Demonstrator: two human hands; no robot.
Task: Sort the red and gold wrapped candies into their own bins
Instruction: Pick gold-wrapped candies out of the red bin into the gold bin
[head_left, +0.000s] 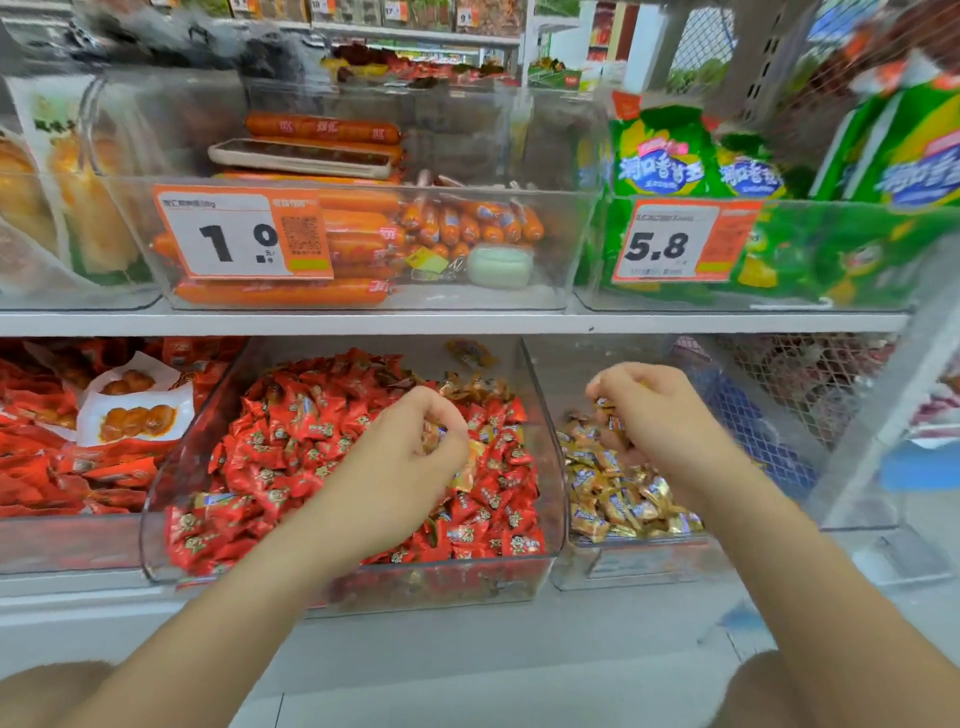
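Sitting under a white shelf (467, 323) of sausages (322, 127), the left bin (441, 584) holds red candies (291, 431), and the right bin (623, 566) holds gold candies (618, 499). The left hand (410, 457) grasps wrapped candy over the red ones. The right hand (644, 410) grasps gold ones over the gold.

Red candies (322, 441) are heaped in the big clear bin (171, 499), shiny crinkly wrappers, with a few gold candies (467, 387) mixed in along the back. The smaller bin (628, 571) right beside it has a low gold pile. The left hand (415, 452) and right hand (644, 410) each pinch gold ones.
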